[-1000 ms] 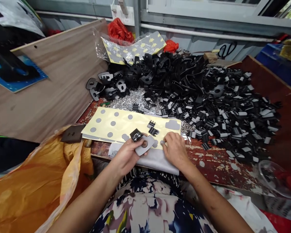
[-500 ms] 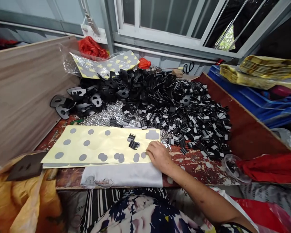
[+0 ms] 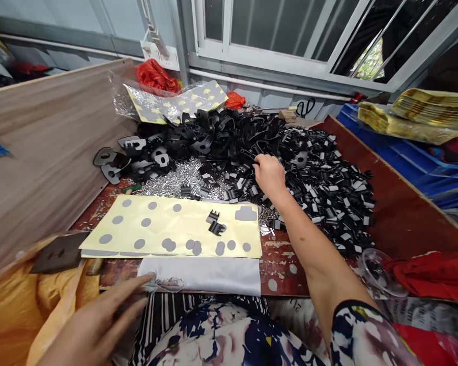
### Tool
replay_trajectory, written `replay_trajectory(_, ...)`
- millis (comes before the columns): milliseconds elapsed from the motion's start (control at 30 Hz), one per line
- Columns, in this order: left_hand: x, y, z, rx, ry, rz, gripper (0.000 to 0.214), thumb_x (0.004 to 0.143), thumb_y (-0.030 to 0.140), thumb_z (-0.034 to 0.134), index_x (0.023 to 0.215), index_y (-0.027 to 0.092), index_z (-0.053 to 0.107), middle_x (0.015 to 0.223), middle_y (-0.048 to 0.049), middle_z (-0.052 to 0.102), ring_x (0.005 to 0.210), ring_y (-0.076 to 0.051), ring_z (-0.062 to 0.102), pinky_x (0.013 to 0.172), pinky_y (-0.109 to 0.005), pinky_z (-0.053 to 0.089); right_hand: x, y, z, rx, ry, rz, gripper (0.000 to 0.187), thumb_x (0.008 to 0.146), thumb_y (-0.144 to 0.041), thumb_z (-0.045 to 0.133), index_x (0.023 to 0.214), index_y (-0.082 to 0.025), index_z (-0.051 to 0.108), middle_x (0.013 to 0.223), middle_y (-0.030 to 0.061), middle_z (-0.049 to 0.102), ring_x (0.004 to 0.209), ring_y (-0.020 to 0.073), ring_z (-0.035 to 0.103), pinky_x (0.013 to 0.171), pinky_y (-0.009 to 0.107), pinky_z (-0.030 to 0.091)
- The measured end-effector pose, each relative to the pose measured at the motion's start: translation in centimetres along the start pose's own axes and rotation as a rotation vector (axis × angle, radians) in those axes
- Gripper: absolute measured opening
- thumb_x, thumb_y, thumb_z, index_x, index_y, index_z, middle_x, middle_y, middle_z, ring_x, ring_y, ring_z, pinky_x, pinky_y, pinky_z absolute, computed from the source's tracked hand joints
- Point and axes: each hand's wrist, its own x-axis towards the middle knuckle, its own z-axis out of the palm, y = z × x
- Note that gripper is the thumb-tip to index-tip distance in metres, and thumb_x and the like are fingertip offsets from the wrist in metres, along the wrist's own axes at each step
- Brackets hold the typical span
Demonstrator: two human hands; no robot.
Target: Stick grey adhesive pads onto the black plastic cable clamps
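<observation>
Parts [image 3: 234, 136] blk, some gry-faced, nr R hand [image 3: 270, 175].

A crumpled red bag [image 3: 156, 76] sits below a wall socket [image 3: 171, 58].

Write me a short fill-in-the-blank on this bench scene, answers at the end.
1. The right hand is at a heap of parts coloured mostly ____.
2. The yellow sheet carries round dots coloured ____.
3. On that sheet lie exactly ____ small black clips.
4. Beside the left hand is a large bag coloured ____.

Missing words: black; grey; two; orange.
</observation>
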Motion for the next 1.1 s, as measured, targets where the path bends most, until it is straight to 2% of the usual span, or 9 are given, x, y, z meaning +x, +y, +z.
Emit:
replay_trajectory(167,3.5,6.5,3.3,-0.34,-0.308,-0.024,0.032,0.098,0.045,0.061,0.121,0.03,0.078,0.107,-0.0032,0.082,0.095,-0.024,0.076,0.088,-0.032,0.06,5.0,0.3,3.4,-0.123,-0.079,-0.124,0.026,0.1,-0.009,0.046,0.105,-0.016,0.07,0.105,0.0157,0.072,0.102,0.0296,0.057,0.079,0.037,0.04)
replay_trajectory(300,6.5,9.4,5.6,-0.706,-0.496,-0.106,0.038,0.097,0.045,0.065,0.129,0.025,0.072,0.101,-0.0065,0.076,0.094,-0.024,0.071,0.086,-0.036,0.057,3.6,0.6,2.7,0.181,0.105,-0.006,0.024,0.096,-0.008,0.046,0.1,-0.02,0.067,0.106,0.0093,0.069,0.095,0.0239,0.062,0.076,0.033,0.045)
replay_trajectory(367,8.3,10.7,6.8,-0.938,-0.441,-0.206,0.057,0.093,0.045,0.072,0.146,0.026,0.06,0.109,-0.0088,0.074,0.102,-0.025,0.07,0.09,-0.039,0.056,0.5,-0.1,1.4,0.511,0.253,0.148,0.016,0.095,-0.013,0.05,0.099,-0.023,0.062,0.1,0.0054,0.066,0.088,0.0204,0.066,0.074,0.031,0.05)
replay_trajectory(433,10.2,12.2,8.2,-1.158,-0.29,-0.32,0.08,0.089,0.042,0.08,0.159,0.029,0.044,0.123,-0.0114,0.072,0.116,-0.027,0.067,0.099,-0.04,0.055,-4.2,-1.9,0.3,0.915,0.267,0.328,0.005,0.094,-0.022,0.058,0.098,-0.025,0.056,0.087,-0.0001,0.063,0.074,0.0173,0.067,0.068,0.029,0.055)
replay_trajectory(533,12.7,14.7,10.3,-1.436,-0.047,-0.388,0.094,0.083,0.035,0.087,0.161,0.033,0.035,0.132,-0.0101,0.069,0.117,-0.023,0.068,0.1,-0.035,0.054,-12.4,-5.5,-0.3,1.344,-0.039,0.465,0.022,0.085,-0.034,0.075,0.089,-0.027,0.053,0.077,-0.0039,0.063,0.063,0.0162,0.068,0.063,0.03,0.06)
replay_trajectory(633,14.2,16.2,11.6,-1.547,0.011,-0.381,0.071,0.084,0.036,0.085,0.145,0.029,0.049,0.116,-0.0075,0.072,0.096,-0.02,0.071,0.081,-0.031,0.059,-17.6,-6.2,0.0,1.482,-0.276,0.542,0.028,0.087,-0.046,0.076,0.09,-0.027,0.055,0.073,-0.0044,0.066,0.058,0.0165,0.068,0.062,0.031,0.06)
replay_trajectory(800,16.1,16.2,10.9,-1.533,-0.109,-0.49,0.045,0.082,0.018,0.077,0.122,0.024,0.058,0.091,-0.0043,0.067,0.082,-0.019,0.068,0.075,-0.038,0.065,-17.1,-0.6,1.4,0.842,0.03,0.307,0.011,0.097,-0.033,0.062,0.091,-0.024,0.064,0.086,0.0039,0.073,0.082,0.022,0.069,0.079,0.036,0.056)
replay_trajectory(900,16.9,15.9,10.1,-1.456,-0.241,-0.513,0.055,0.076,0.011,0.075,0.126,0.027,0.06,0.089,-0.0017,0.061,0.073,-0.015,0.062,0.071,-0.037,0.065,-16.0,1.2,3.0,0.514,0.031,0.057,0.013,0.099,-0.021,0.058,0.095,-0.024,0.07,0.102,0.0079,0.077,0.101,0.0262,0.065,0.092,0.039,0.05)
replay_trajectory(1100,18.1,15.5,11.2,-0.654,-0.642,-0.152,0.044,0.07,0.013,0.068,0.112,0.026,0.07,0.092,-0.0032,0.063,0.067,-0.017,0.06,0.049,-0.022,0.044,-16.4,0.6,4.4,0.185,0.075,-0.036,0.01,0.099,-0.021,0.068,0.093,-0.025,0.075,0.101,0.0036,0.081,0.097,0.0246,0.06,0.086,0.039,0.037)
